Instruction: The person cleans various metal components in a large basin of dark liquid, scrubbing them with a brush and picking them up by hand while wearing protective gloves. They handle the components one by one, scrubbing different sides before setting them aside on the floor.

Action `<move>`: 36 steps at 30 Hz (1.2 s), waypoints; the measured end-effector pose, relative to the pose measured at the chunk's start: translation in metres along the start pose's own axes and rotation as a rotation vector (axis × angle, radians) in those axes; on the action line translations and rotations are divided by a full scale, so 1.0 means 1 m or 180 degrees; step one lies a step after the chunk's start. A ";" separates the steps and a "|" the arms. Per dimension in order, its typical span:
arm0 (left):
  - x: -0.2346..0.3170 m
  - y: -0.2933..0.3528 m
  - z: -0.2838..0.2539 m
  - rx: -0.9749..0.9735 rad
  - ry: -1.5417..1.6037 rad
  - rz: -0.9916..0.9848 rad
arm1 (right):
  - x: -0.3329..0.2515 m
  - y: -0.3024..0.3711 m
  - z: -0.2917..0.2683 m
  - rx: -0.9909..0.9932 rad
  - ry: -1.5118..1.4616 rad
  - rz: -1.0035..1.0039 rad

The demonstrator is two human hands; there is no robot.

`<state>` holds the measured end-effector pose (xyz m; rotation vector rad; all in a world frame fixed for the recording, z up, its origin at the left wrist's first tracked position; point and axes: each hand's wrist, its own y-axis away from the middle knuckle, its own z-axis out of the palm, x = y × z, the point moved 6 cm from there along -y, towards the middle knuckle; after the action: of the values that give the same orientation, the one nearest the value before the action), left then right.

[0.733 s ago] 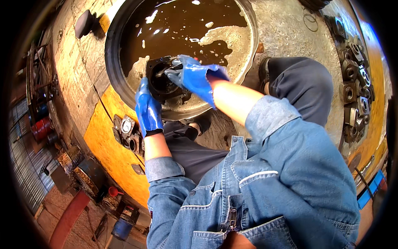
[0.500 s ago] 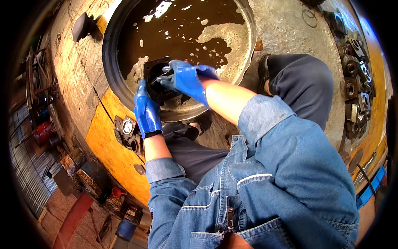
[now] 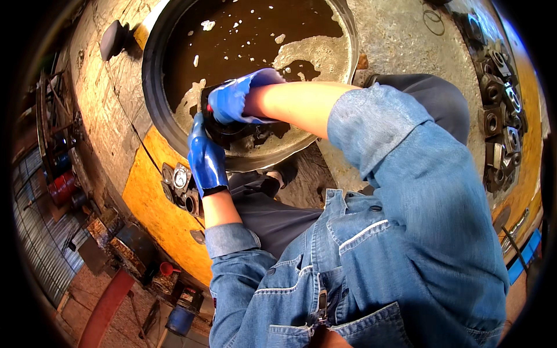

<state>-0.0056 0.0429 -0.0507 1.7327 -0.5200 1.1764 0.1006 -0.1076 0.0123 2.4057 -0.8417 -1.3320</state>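
Observation:
A dark, square-flanged metal housing (image 3: 237,141) with a round bore is tilted at the near edge of a wide round basin (image 3: 152,75) of brown, foamy liquid. My left hand (image 3: 204,159), in a blue glove, grips the housing's left side, fingers along its edge. My right hand (image 3: 238,101), also blue-gloved, reaches down into the bore from above, and its fingers are hidden there. A small red bit (image 3: 210,108) shows at its left side; the thing it belongs to cannot be made out. The right glove and wrist cover most of the housing.
Small metal parts (image 3: 181,180) lie on the yellow surface left of my legs. Several nuts and blocky metal parts (image 3: 493,122) line the right side. A dark rounded object (image 3: 114,39) stands left of the basin. Thin rings (image 3: 433,23) lie on the concrete at upper right.
My right hand has turned and moved left, deeper into the bore, with its forearm swung flatter. The red bit has shifted left with it. My left hand stays on the housing.

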 end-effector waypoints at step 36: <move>0.040 0.027 0.014 -0.0026 -0.2762 0.1146 | 0.043 0.010 0.042 0.1726 -0.0518 0.0065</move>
<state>-0.0015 0.0240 -0.0037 2.1580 -1.3916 0.5812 0.0795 -0.1392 -0.0353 2.6845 -1.4251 -1.4525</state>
